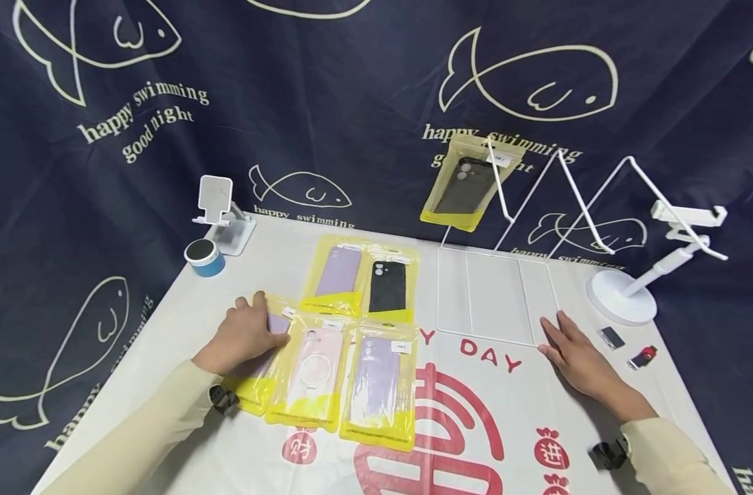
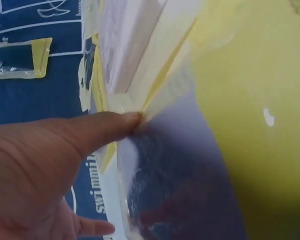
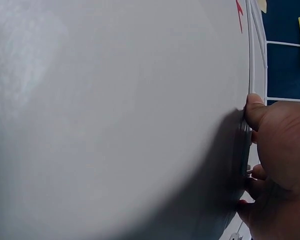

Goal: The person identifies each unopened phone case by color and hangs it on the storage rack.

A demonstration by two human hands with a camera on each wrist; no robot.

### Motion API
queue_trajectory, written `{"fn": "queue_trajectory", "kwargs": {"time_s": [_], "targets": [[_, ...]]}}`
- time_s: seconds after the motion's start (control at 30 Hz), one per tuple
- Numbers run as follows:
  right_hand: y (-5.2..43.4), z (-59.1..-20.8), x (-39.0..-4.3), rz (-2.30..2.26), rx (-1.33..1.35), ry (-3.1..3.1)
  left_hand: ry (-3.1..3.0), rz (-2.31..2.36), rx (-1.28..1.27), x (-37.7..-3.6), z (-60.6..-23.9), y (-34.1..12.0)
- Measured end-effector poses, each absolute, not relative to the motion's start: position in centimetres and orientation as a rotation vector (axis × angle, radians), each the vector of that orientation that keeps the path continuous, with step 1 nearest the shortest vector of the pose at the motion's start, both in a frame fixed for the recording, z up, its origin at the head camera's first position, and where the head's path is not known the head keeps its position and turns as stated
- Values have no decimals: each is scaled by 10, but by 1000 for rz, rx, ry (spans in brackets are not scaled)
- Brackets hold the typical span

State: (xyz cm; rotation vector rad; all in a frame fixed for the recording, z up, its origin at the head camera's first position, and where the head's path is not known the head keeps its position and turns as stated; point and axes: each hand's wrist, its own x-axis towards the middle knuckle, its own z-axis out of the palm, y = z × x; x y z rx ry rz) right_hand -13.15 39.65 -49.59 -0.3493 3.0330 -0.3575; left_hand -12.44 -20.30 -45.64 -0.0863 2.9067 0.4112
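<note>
Lilac phone case in its yellow-edged clear plastic sleeve lies leftmost on the white worktop, pinned under your left hand, fingers relaxed, while your right hand, fingers straight, steadies the white wire rack.

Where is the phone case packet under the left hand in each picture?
Head view: the purple case packet lies at the left end of the near row, partly under the left hand.
Left wrist view: it fills the right and lower middle, with the thumb touching it.
Right wrist view: not in it; only the right hand on the table.
Shared landmark: the hanging black case packet, seen top left from the left wrist.
</note>
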Motion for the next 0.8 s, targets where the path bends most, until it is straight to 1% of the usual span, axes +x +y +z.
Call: {"fn": "queue_trajectory", "kwargs": {"time_s": [0.2, 0.43, 0.63, 0.8], "targets": [[397, -497, -132, -354, -369, 3050, 2775, 475, -89, -132, -452, -217], [400, -499, -130, -371, -378, 3054, 2739, 602, 108, -139, -456, -241], [400, -499, -130, -395, -378, 3048, 2632, 839, 125, -137, -452, -261], [400, -498, -130, -390, -367, 3040, 2569, 900, 267, -134, -444, -274]]}}
